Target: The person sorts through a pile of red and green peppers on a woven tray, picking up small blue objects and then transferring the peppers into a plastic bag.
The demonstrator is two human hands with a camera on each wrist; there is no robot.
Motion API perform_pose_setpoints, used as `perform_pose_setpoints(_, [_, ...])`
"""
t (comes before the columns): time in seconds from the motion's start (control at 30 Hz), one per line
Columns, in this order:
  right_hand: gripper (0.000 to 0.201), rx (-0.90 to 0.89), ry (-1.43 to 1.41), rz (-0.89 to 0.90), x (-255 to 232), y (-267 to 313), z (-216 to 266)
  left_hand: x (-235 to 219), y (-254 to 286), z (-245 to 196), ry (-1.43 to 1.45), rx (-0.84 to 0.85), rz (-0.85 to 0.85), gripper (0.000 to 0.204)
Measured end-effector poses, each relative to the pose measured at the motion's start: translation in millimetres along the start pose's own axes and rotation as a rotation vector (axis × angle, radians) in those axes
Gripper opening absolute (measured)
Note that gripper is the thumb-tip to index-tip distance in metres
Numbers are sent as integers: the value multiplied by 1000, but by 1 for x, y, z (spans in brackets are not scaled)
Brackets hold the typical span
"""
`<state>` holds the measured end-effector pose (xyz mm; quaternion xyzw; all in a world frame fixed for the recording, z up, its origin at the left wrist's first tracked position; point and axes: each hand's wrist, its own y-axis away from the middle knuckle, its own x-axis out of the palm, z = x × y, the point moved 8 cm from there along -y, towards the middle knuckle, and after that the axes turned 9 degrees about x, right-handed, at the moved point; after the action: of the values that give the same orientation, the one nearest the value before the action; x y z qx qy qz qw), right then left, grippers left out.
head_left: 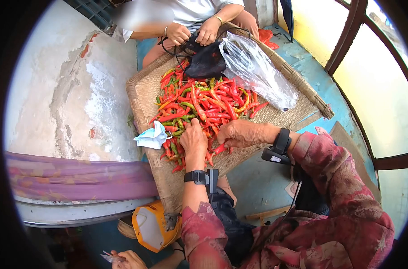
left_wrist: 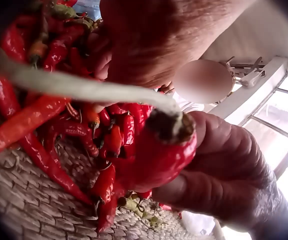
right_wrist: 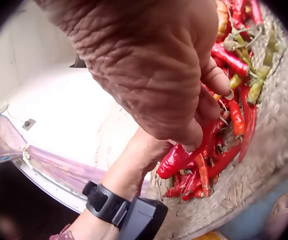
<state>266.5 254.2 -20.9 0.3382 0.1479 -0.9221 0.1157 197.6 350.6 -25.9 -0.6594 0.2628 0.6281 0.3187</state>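
Note:
Red, orange and green chili peppers lie heaped on a woven tray. My right hand is at the heap's near right side; its fingers curl round a red pepper, whose pale stem points toward the left wrist camera. That pepper also shows below the fingers of my right hand in the right wrist view. Left of it, my left hand reaches into the heap among peppers. In the left wrist view my left hand fills the top, its fingertips partly hidden, so its hold is unclear.
A blue mask lies on the tray's left side. A clear plastic bag and a black bag lie at the far side, where another person's hands hold black material. A yellow bag stands below the tray's near edge.

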Motion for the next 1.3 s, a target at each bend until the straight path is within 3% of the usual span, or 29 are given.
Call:
perform_pose_setpoints(0.07, [11,79,-18,-24,-13,-1,-10,2,-3,3,48,-18,0,23])
perform_pose_setpoints(0.13, [11,258,-239,-112,-38,0,-17,-1,-1,4,182,-97,40,24])
perform_pose_setpoints(0.2, [15,264,-211,-202,-52,-2,-20,-8,-1,2,215,-125,37,30])
perform_pose_setpoints(0.27, [18,279,-48,-441,-70,-1,-27,-11,2,4,387,-197,18,35])
perform_pose_setpoints(0.33, [18,313,11,-469,-68,-4,-37,-10,3,9,417,-229,7,34])
perform_pose_setpoints(0.4, [16,351,67,-611,-74,-3,-39,-9,5,14,626,-257,-55,29])
perform_pose_setpoints(0.53, [19,431,5,-619,-69,-6,-44,-16,6,14,906,-202,-176,23])
perform_pose_setpoints(0.63, [25,338,7,-611,-63,-12,-35,-34,8,7,1156,-136,-275,18])
perform_pose_setpoints(0.7, [35,440,-395,-324,-37,-21,-45,-45,11,-3,1163,-105,-322,18])
perform_pose_setpoints(0.73, [35,440,-398,-316,-40,-21,-31,-51,13,-7,1170,-69,-371,17])
perform_pose_setpoints(0.8, [40,564,-751,-228,-35,-15,-18,-51,13,-19,1209,-43,-318,21])
perform_pose_setpoints(0.83, [36,562,-759,-216,-33,-16,-20,-52,14,-21,1155,-26,-316,23])
perform_pose_setpoints(0.97, [30,653,-899,-187,-15,-20,-41,-52,18,-29,1128,30,-270,32])
perform_pose_setpoints(1.07, [20,641,-784,-199,-31,-18,-39,-50,20,-20,1236,77,-284,39])
perform_pose_setpoints(1.1, [14,505,-680,-259,-44,-23,-29,-53,21,-13,1225,48,-300,40])
perform_pose_setpoints(1.2, [15,439,-930,-291,-57,-22,-23,-55,25,16,1168,-140,-397,33])
perform_pose_setpoints(1.27, [15,445,-946,-335,-63,-21,-29,-46,24,27,1147,-192,-407,27])
perform_pose_setpoints(1.3, [15,403,-749,-409,-67,-21,-41,-41,22,30,1046,-184,-393,25])
